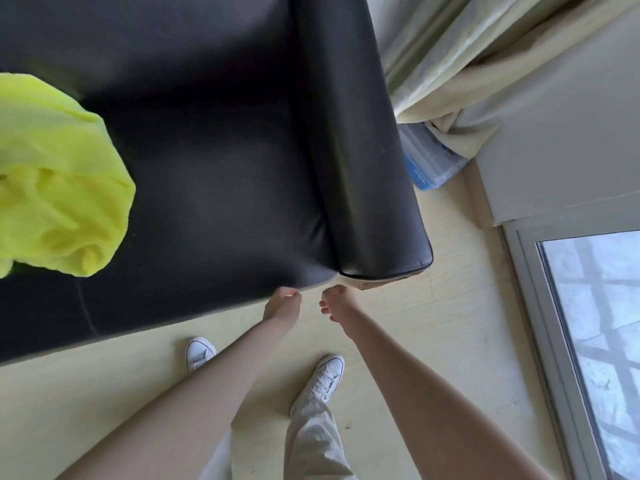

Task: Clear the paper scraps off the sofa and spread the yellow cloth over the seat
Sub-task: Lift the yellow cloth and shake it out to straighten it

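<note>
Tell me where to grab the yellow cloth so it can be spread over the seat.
Take the yellow cloth at its loose right-hand lobe near the seat's front edge, coming from the right across the bare black seat. It lies bunched in folds, so probably pinch that outer fold and draw it out.

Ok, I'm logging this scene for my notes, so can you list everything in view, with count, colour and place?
sofa: one, black, fills upper left; armrest on its right side
yellow cloth: one, bright yellow-green, bunched on the seat at the left edge
curtain: one, cream, hanging upper right
storage box: one, clear with blue, on the floor beside the armrest, under the curtain
glass door: one, pale frame, right edge
floor: pale wood
paper scraps: none visible
shoes: two, white, on the floor
left hand: fingers curled, at the seat's front edge
right hand: fingers curled, below the armrest's front corner
</note>
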Demonstrator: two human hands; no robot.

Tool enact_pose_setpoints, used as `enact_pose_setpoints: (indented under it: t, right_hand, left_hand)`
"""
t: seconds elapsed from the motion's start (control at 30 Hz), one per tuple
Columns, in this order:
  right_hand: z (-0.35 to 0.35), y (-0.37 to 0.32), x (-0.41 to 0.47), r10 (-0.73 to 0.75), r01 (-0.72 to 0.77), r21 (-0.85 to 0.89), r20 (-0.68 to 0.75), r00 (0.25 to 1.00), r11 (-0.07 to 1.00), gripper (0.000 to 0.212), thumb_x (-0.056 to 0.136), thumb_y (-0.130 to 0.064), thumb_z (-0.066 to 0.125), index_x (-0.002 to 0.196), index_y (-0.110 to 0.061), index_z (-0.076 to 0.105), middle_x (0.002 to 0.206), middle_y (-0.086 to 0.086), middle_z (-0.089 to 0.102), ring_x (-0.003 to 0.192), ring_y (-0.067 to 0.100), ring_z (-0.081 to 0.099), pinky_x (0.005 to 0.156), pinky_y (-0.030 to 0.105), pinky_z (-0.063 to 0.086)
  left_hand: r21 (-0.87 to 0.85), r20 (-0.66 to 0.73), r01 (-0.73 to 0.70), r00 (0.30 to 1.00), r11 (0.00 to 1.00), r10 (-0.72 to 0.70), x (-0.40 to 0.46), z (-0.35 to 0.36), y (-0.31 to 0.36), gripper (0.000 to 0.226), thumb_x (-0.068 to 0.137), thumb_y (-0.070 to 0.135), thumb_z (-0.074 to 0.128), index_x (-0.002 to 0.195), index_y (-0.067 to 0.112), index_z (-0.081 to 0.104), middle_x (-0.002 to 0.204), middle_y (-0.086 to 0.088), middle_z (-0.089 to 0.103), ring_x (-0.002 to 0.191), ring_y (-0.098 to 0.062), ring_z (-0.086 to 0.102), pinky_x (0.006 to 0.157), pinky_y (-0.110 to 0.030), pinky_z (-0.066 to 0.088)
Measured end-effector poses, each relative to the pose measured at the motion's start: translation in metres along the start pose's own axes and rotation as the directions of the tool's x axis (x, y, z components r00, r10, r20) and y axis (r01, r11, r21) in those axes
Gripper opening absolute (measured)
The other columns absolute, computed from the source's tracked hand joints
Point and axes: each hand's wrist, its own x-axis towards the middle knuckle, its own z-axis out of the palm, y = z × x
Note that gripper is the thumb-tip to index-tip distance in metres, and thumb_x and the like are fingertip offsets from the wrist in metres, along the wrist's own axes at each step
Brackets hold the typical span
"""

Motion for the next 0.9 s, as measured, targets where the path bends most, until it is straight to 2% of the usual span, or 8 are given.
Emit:
enact_pose_setpoints:
  t: [0.1,0.17,0.37,0.43,0.53,0.63,0.8,0.9]
  right_hand:
    - [0.038,-0.034,-0.022,-0.043,0.043,-0.018,0.025,0.999,0.999,0.013,0.095,-0.004,0.041,0.088,-0.013,0.048,0.080,0.008,0.049,0.066,0.018,0.048,0.049,0.017,0.037]
    - [0.056,-0.055,-0.030,-0.058,0.060,-0.068,0.038,0.998,0.996,0.007,0.096,-0.009,0.045,0.099,-0.014,0.049,0.094,0.008,0.054,0.082,0.021,0.053,0.060,0.019,0.044]
    - [0.145,-0.145,-0.048,-0.142,0.153,-0.181,0.075,0.987,0.971,0.025,0.094,-0.011,0.047,0.072,-0.022,0.050,0.095,0.007,0.058,0.085,0.021,0.055,0.085,0.035,0.051]
    - [0.176,-0.168,-0.050,-0.159,0.173,-0.210,0.082,0.984,0.962,0.016,0.093,-0.011,0.046,0.083,-0.014,0.058,0.093,0.007,0.059,0.082,0.020,0.055,0.082,0.037,0.052]
    - [0.229,-0.198,-0.053,-0.199,0.217,-0.278,0.089,0.976,0.936,0.030,0.088,-0.012,0.041,0.102,0.003,0.062,0.085,0.008,0.058,0.076,0.021,0.051,0.066,0.032,0.043]
    - [0.271,-0.216,-0.060,-0.215,0.248,-0.303,0.139,0.967,0.920,0.019,0.088,-0.016,0.041,0.092,-0.012,0.059,0.091,0.007,0.061,0.078,0.020,0.053,0.068,0.032,0.044]
    - [0.315,-0.229,-0.066,-0.203,0.271,-0.420,0.199,0.959,0.866,0.037,0.087,-0.017,0.041,0.122,-0.017,0.054,0.102,0.002,0.053,0.081,0.020,0.052,0.060,0.024,0.040]
    - [0.324,-0.227,-0.063,-0.184,0.264,-0.468,0.210,0.960,0.843,0.044,0.088,-0.016,0.041,0.130,-0.020,0.049,0.103,0.001,0.050,0.076,0.017,0.052,0.054,0.022,0.039]
  left_hand:
    - [-0.037,-0.039,-0.036,0.999,0.999,0.035,-0.008,-0.056,-0.002,0.025,0.092,0.017,0.051,0.115,0.013,0.060,0.120,-0.010,0.063,0.109,-0.029,0.060,0.093,-0.036,0.047]
    - [-0.042,-0.060,-0.068,0.996,0.997,0.066,-0.012,-0.087,0.001,0.024,0.093,0.017,0.051,0.114,0.015,0.060,0.117,-0.007,0.064,0.106,-0.026,0.061,0.089,-0.036,0.049]
    - [0.080,-0.219,-0.218,0.948,0.973,0.231,-0.015,-0.212,0.012,0.017,0.093,0.020,0.044,0.103,0.022,0.058,0.102,0.001,0.067,0.095,-0.022,0.062,0.081,-0.035,0.048]
    - [0.172,-0.324,-0.241,0.902,0.955,0.286,-0.013,-0.246,0.013,0.017,0.093,0.019,0.047,0.105,0.019,0.058,0.102,0.001,0.064,0.097,-0.023,0.060,0.083,-0.037,0.048]
    - [0.338,-0.444,-0.269,0.799,0.902,0.404,-0.002,-0.297,0.007,0.024,0.089,0.012,0.053,0.113,0.011,0.057,0.108,-0.006,0.058,0.102,-0.028,0.055,0.086,-0.039,0.046]
    - [0.484,-0.506,-0.170,0.746,0.859,0.433,0.008,-0.335,-0.001,0.042,0.085,0.015,0.060,0.126,0.011,0.052,0.123,-0.010,0.052,0.114,-0.030,0.048,0.092,-0.038,0.041]
    - [0.521,-0.412,-0.085,0.846,0.849,0.337,0.029,-0.373,-0.018,0.064,0.080,0.046,0.068,0.131,0.014,0.045,0.130,-0.008,0.050,0.120,-0.029,0.047,0.094,-0.038,0.040]
    - [0.642,-0.325,-0.110,0.857,0.759,0.399,0.035,-0.378,-0.029,0.050,0.082,0.051,0.063,0.118,0.018,0.053,0.118,-0.001,0.056,0.116,-0.023,0.050,0.093,-0.034,0.039]
